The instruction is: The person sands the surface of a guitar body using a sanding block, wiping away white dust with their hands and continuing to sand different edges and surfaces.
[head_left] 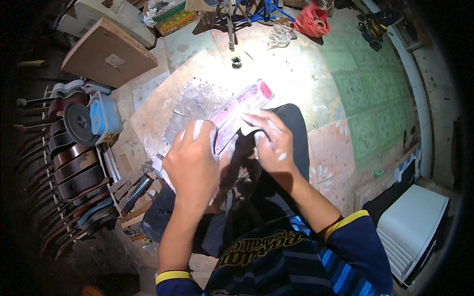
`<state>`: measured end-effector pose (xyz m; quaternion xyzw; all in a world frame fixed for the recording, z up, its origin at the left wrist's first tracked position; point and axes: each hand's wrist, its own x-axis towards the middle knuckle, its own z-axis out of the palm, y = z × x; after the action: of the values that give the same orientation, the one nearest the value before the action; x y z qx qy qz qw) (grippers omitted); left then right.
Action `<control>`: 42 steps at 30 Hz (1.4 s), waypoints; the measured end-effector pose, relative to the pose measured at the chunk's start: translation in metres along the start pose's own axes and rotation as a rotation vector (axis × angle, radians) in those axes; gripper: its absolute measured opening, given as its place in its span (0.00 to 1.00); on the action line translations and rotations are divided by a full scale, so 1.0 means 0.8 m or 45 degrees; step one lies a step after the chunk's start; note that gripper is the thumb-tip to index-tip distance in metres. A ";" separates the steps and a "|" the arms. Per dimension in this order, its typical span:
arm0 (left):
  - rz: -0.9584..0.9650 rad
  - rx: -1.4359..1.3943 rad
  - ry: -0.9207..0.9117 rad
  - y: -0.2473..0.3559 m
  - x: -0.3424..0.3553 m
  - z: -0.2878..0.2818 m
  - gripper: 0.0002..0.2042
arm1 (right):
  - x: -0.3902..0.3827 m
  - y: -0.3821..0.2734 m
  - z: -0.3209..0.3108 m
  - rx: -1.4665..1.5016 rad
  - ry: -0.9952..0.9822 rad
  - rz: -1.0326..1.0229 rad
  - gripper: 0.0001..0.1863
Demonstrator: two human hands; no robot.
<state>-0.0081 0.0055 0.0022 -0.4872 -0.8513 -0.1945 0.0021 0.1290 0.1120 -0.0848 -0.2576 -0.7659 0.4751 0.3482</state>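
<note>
A long pale bar [242,101], streaked pink and white with a red end, lies diagonally above my dark-clad lap. My left hand [192,153] is closed round its lower-left part, with white powder on the fingers. My right hand [269,143], also powdery, pinches a small white sheet [248,127] against the bar's right side; some fingertips are hidden behind it. Under the bar, a grey, jagged-edged sheet [187,101] rests on a pale board [150,113].
At left stand racked pans and lids [74,167], a blue plastic container [102,118] and a leaning brown board [106,56]. Blue tubing [256,10], a red bag [310,22] and a small dark pot [236,62] lie ahead. A white appliance [410,227] stands lower right.
</note>
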 end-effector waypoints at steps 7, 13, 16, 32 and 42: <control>0.051 0.086 0.008 -0.005 0.000 0.003 0.22 | 0.006 -0.017 0.001 -0.072 0.002 0.074 0.24; 0.015 0.026 0.074 -0.009 0.005 0.002 0.20 | 0.001 -0.024 -0.037 0.023 0.053 0.143 0.21; 0.018 -0.011 0.062 -0.007 0.010 0.001 0.19 | 0.008 -0.019 -0.043 -0.111 0.073 0.048 0.21; -0.006 0.041 -0.142 -0.010 0.033 -0.010 0.20 | 0.036 -0.004 -0.030 0.287 0.077 0.358 0.21; -0.016 -0.006 -0.110 -0.018 0.033 -0.010 0.21 | 0.033 -0.029 -0.028 -0.482 -0.407 0.117 0.44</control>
<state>-0.0354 0.0184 0.0098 -0.4897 -0.8533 -0.1752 -0.0370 0.1288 0.1339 -0.0493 -0.2745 -0.8741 0.3732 0.1462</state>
